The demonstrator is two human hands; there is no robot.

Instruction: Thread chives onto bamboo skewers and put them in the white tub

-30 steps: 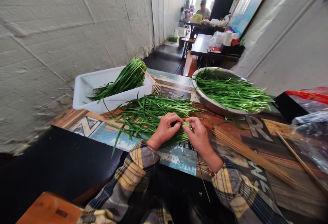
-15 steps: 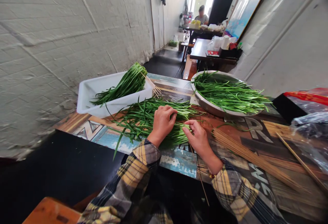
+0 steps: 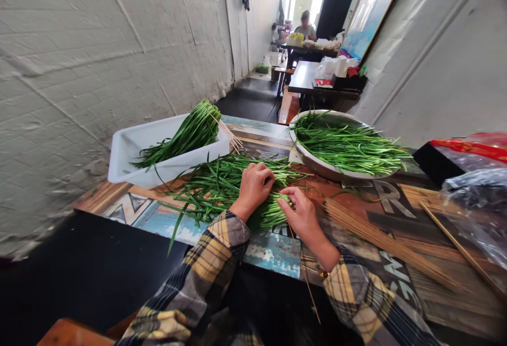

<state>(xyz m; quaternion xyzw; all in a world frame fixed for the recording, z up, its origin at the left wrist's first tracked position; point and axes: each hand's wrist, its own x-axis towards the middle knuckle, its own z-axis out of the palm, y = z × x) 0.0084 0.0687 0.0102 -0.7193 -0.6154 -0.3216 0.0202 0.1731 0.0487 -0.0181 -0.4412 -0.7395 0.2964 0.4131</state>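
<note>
My left hand (image 3: 255, 187) is closed, thumb against curled fingers, on garlic chives (image 3: 214, 177) spread over the table. To its right, my right hand (image 3: 303, 216) bends its thumb and forefinger round the pale cut ends of the nearer chives. A thin bamboo skewer (image 3: 308, 277) slants down from those ends past the table's front edge; its upper part is hidden. Behind on the left, a white plastic tray (image 3: 137, 177) holds a thick bundle of chives (image 3: 194, 129) with several skewers (image 3: 232, 136) sticking out of it.
A metal basin (image 3: 312, 164) heaped with loose chives stands at the back right. Several bamboo skewers (image 3: 388, 243) lie right of my right hand, near a longer stick (image 3: 455, 243) and clear plastic bags (image 3: 479, 198). Farther off, a person (image 3: 305, 28) sits behind another table.
The whole view has shifted slightly, with the table and its things a little further left. Both hands keep nearly the same pose at the chives.
</note>
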